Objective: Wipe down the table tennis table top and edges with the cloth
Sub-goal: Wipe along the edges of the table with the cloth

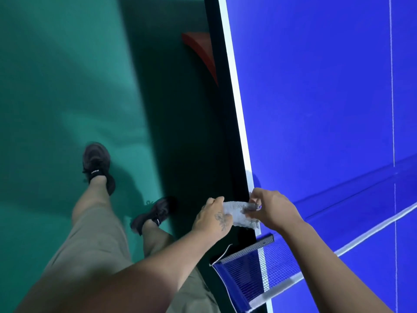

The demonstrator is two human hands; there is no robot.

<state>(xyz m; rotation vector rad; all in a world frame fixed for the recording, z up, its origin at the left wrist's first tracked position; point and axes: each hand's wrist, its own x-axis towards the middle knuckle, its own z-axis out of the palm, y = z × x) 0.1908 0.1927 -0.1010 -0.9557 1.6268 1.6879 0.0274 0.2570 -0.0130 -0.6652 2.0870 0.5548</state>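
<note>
Both hands grip the white cloth (240,213) at the tabletop (316,98) side edge beside the net (259,260) — left hand (213,219) and right hand (274,207) fingers curled round it, probably refolding it to wipe.

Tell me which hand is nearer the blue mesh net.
Right. The right hand grips the white cloth over the table's white edge, just beyond the blue mesh net; the left hand holds the cloth's other end, off the table's side.
</note>
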